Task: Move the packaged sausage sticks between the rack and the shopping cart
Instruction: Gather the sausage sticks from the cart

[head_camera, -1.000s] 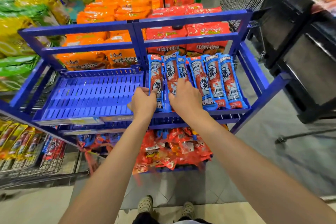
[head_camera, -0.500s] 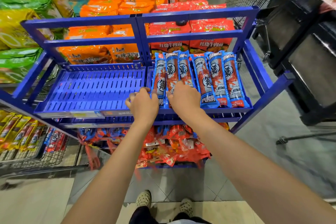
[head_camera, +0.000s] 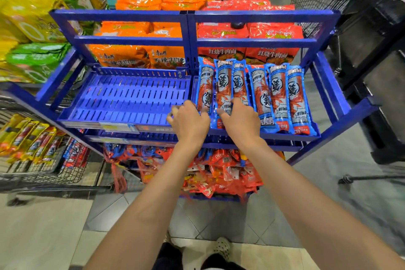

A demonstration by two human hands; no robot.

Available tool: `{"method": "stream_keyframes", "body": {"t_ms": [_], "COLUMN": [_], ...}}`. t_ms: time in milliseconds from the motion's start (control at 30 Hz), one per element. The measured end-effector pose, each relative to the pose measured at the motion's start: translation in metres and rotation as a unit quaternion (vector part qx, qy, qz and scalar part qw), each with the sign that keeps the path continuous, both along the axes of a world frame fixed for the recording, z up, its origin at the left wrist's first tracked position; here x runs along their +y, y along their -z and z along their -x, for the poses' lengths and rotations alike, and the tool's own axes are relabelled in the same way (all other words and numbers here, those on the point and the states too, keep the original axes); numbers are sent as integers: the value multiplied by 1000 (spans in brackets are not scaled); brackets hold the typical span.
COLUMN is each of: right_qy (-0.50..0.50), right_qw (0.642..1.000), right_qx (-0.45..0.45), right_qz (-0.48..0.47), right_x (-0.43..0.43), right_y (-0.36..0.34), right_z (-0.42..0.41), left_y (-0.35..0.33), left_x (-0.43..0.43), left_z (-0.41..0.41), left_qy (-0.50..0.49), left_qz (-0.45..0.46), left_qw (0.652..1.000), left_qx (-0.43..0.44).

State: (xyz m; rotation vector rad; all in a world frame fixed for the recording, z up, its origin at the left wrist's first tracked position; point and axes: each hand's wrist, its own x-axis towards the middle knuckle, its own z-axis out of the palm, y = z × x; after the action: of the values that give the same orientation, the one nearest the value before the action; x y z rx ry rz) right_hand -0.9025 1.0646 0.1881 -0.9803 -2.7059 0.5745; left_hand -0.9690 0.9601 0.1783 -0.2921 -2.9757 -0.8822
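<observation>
Hands [head_camera: 189,120] [head_camera: 238,119] on sausage sticks [head_camera: 278,94] (blue rack [head_camera: 230,15])

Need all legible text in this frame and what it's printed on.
"红烧牛肉面": on the two red noodle packs behind the rack.
"香辣牛肉": on the orange noodle pack; the rest is hidden by the rack post.
Sausage packs: lettering too stylised and small to read.
Price tags on the shelf edge: blurred.
</observation>
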Motion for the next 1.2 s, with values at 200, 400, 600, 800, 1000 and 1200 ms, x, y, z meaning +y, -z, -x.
{"method": "stream_keyframes", "body": {"t_ms": [200,400,600,800,1000,1200], "right_qy": [5,0,-93,-259,-430,-510], "right_qw": [1000,999,987,951,874,806], "right_qx": [-9,20,66,-2,-171,-269], "right_qz": [-10,27,111,168,150,137], "right_x": [-2,-7,-67,-195,-351,-471], "right_y": [-1,-6,-18,1,55,115], "right_z": [5,-13,-20,37,83,93], "left_y": [-6,-15,-23,32,76,132], "left_x": [-1,-46,-169,-346,-516,-643], "left_z": [2,13,15,11,-38,-100], "left_qy": [22,98,69,-111,-272,-399], "left_qz": [41,-93,-236,-280,-253,-254], "left_qw": [999,989,963,933,891,814], "left_qx": [-7,-67,-108,-198,-262,-336]}}
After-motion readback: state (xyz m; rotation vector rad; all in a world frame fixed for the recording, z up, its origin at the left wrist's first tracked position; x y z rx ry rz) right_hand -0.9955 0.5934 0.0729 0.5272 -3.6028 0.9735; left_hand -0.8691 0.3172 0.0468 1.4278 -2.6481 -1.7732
